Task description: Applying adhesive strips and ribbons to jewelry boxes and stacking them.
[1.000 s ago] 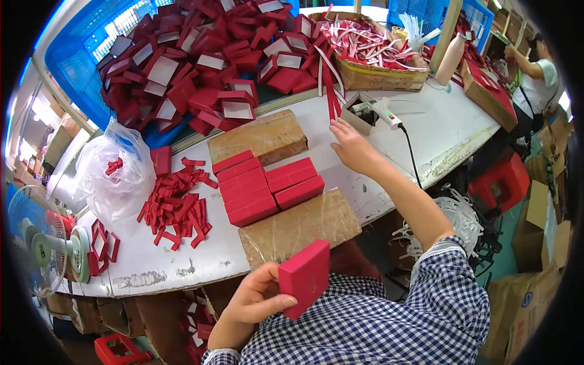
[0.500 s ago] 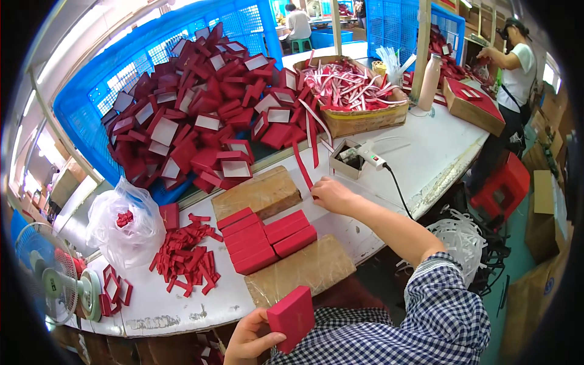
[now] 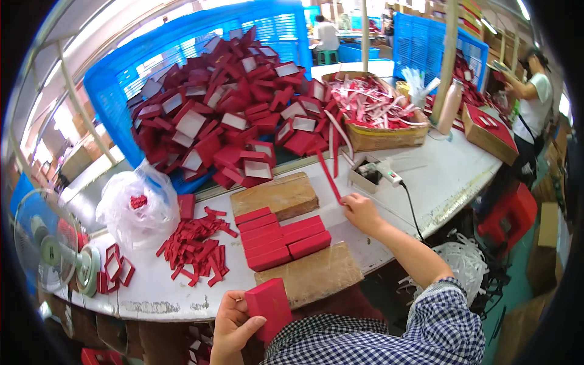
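Since the earliest frame, the right hand (image 3: 361,214) has drawn back toward the person from flat, outstretched fingers to a closed pinch, and the red strip (image 3: 329,176) has come down with it, now slanting from the boxes behind to the fingertips right of centre. At the lower middle of the frame, the left hand (image 3: 234,322) grips a flat red box (image 3: 269,309) between the thumb and fingers, holding it upright and tilted; it has shifted left against the near tan block (image 3: 322,277). This block lies just below the rows of red boxes (image 3: 264,243) at the centre, and a brown block (image 3: 280,198) lies just above them, all on the white table (image 3: 413,207). Left of the rows is a heap of short red pieces (image 3: 198,246), with a clear plastic bag (image 3: 137,213) beside it and a fan (image 3: 52,249) at the far left. Across the upper left, a blue crate (image 3: 112,109) stands around a pile of red boxes with pale insides (image 3: 225,118). Right of that, a carton (image 3: 383,141) holds pink and white ribbons (image 3: 374,100), near a pale bottle (image 3: 449,109).
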### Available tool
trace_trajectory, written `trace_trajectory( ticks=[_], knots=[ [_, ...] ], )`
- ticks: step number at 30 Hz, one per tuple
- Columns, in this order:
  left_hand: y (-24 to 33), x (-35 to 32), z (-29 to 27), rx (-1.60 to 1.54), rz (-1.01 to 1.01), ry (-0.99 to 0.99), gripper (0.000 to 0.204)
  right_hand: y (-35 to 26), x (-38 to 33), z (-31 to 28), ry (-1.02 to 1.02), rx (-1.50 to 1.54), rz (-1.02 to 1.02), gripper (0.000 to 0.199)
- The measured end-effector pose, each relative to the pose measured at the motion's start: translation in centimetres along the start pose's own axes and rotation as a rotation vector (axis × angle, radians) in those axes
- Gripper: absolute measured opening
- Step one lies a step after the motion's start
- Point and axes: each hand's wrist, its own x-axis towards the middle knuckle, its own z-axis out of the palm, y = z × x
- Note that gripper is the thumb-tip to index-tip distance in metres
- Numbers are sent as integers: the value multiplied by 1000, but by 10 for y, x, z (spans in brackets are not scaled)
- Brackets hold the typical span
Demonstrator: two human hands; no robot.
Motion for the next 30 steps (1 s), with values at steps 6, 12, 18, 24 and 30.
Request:
trace_trajectory(
  ticks=[6,12,18,24,30],
  knots=[
    [4,-5,-10,73,137,140,44,-35,22,-58,234,286,64,20],
    [5,6,-10,169,289,142,47,-99,29,-120,357,837,132,18],
    [8,2,-3,649,420,99,17,-202,-2,-97,-408,1134,77,6],
    [-8,9,-1,598,403,67,16,-237,-23,-67,-537,1244,124,1],
    [-8,5,-6,594,433,9,14,-240,-26,-62,-575,1330,205,3]
  ],
)
